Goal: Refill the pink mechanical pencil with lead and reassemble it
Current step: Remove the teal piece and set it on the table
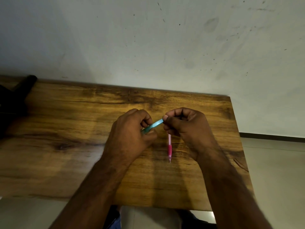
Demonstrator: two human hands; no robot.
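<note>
Above the middle of the wooden worktop (66,113), the right hand (186,128) pinches the light, slim pink pencil (169,148) by its top, tip hanging down, while the left hand (130,134) grips the teal lead case (152,125), whose brittle leads likely need gentle handling.

Left hand (130,129) gripping teal lead case (152,125), right hand (184,124) holding pink pencil (169,147)

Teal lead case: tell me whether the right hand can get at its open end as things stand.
Probably yes. The right hand's fingertips already sit at the upper end of the teal lead case, which the left hand grips. Nothing lies between them, though the right hand also holds the pink pencil.
</note>
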